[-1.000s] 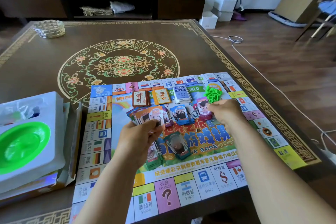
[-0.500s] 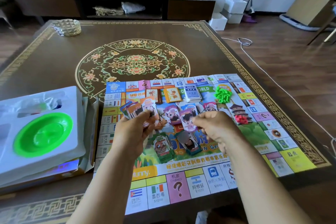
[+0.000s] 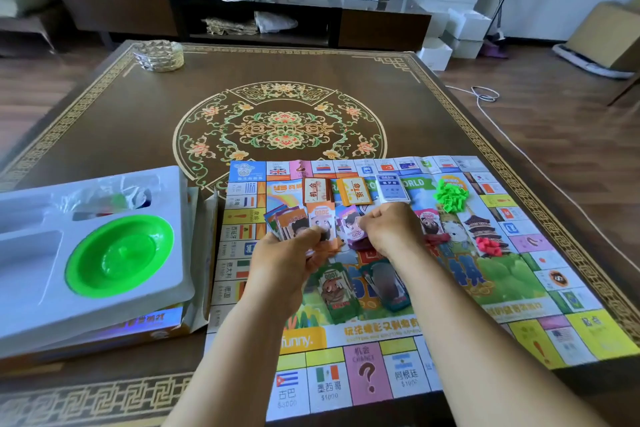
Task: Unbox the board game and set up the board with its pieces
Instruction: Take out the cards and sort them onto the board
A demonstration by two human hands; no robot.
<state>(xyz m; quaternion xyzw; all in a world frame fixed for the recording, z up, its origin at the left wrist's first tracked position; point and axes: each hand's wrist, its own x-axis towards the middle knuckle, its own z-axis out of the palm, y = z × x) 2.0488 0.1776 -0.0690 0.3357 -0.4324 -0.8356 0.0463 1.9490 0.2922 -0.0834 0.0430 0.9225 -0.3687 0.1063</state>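
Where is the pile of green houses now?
In the head view, the green houses lie on the board's far right part, right of the blue card deck.

We see two bare arms. No sleeves cover them, all the way down to the hands. The left hand [image 3: 289, 262] and right hand [image 3: 391, 230] wear no rings or gloves.

table [image 3: 311, 73] | game board [image 3: 519, 305] | box [image 3: 104, 333] | maybe glass dish [image 3: 158, 55]

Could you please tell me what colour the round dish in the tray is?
Bright green dish, clearest in the head view.
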